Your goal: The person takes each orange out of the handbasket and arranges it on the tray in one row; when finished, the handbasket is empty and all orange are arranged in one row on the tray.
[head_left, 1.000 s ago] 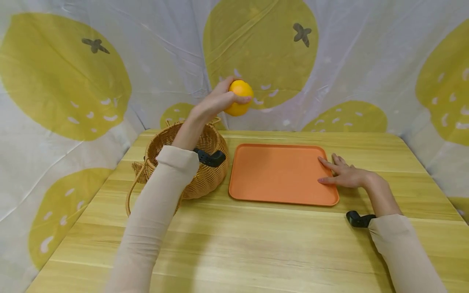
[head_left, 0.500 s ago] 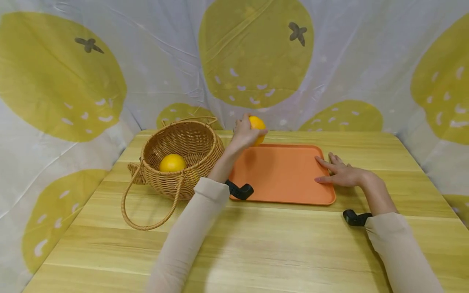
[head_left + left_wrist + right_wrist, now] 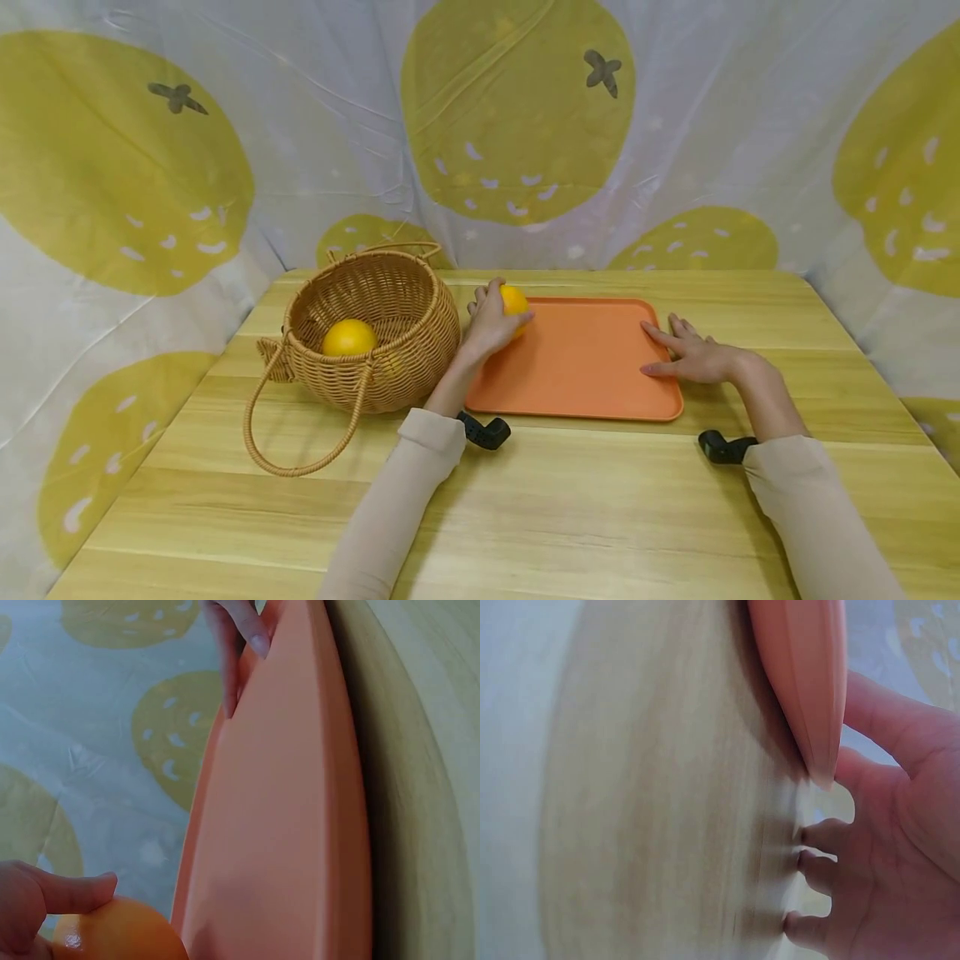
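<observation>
My left hand (image 3: 491, 323) grips an orange (image 3: 514, 305) at the left end of the orange tray (image 3: 585, 358). In the left wrist view the thumb lies over the top of the orange (image 3: 124, 930), beside the tray's rim (image 3: 184, 892). Whether the fruit touches the tray cannot be told. At the tray's right edge my right hand (image 3: 708, 360) rests with fingers spread. Its thumb and a finger touch the rim, and in the right wrist view the other fingertips (image 3: 810, 926) press on the table. A second orange (image 3: 350, 337) sits inside the wicker basket (image 3: 405, 367).
The basket stands left of the tray, with one handle (image 3: 300, 471) folded down onto the wooden table (image 3: 585, 500) and the other at the back. A fruit-patterned curtain (image 3: 337, 125) hangs behind and along the sides.
Holding the orange, my left hand has moved from above the basket rightward and down to the tray's left end. My right hand stays at the tray's edge.
</observation>
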A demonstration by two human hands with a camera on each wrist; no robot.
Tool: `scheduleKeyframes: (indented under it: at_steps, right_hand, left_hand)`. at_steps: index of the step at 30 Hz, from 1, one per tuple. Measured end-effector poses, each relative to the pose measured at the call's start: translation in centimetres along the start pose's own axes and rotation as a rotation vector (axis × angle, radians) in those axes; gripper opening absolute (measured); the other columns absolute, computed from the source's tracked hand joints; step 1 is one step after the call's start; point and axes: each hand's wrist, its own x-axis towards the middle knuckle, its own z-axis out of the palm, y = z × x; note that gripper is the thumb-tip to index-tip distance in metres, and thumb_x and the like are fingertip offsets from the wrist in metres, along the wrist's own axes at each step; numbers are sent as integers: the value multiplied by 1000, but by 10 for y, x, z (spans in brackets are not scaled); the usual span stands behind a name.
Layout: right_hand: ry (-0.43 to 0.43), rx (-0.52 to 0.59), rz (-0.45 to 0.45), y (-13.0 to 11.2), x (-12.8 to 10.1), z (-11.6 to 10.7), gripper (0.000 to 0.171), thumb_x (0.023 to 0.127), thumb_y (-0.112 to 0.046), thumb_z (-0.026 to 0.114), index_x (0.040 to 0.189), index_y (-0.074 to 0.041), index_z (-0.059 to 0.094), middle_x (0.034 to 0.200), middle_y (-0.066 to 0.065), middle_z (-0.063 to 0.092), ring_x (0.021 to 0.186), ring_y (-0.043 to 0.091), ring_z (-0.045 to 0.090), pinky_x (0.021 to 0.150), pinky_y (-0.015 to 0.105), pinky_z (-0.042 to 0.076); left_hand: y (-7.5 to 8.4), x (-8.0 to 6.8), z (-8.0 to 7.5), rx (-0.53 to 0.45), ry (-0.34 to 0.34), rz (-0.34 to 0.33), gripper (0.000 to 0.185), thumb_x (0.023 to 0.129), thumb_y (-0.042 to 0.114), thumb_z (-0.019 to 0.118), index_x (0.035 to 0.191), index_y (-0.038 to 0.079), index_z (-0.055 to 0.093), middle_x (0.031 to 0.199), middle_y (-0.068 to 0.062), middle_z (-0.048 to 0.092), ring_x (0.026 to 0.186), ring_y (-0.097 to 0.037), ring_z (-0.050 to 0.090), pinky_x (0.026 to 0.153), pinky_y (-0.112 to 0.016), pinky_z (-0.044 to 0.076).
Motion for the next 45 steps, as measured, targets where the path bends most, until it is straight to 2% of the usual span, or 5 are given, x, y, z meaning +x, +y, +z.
scheduleKeyframes:
  at_steps: [11,23,33,40,45]
  right_hand:
    - [5,-1,-8,20,12,7,109,92,-71,60,168,-16,2,167,28,-27,153,52,-25,113,78,-15]
    - [0,11,-13,0,3,2,97,101,-50,62,166,-4,6,164,36,-22,151,58,-22,112,79,-14]
    - [5,17,-4,6,3,2,100,99,-56,61,167,-8,5,166,33,-24,152,54,-23,113,78,-15]
    - [14,21,-2,26,14,6,118,86,-79,60,168,-14,4,167,27,-26,154,50,-25,113,78,-16]
    - [17,24,-10,26,13,6,110,91,-73,59,168,-16,4,167,26,-26,154,49,-25,114,78,-15]
  left_hand:
    - [-7,-4,7,82,54,-1,74,97,24,71,159,14,33,151,-26,35,133,-47,35,105,-59,39]
    - [-13,-2,-2,96,9,16,76,99,29,71,161,16,30,155,-27,33,137,-46,37,111,-60,39]
    - [-14,2,-5,67,-37,45,73,100,28,69,161,16,30,150,-28,35,132,-46,37,107,-57,40]
    - [-14,0,-7,52,-40,53,73,100,28,68,161,15,31,150,-28,35,132,-46,37,107,-57,39]
    - [-13,1,-7,53,-36,49,72,100,28,68,160,15,31,150,-28,35,133,-46,37,108,-57,38]
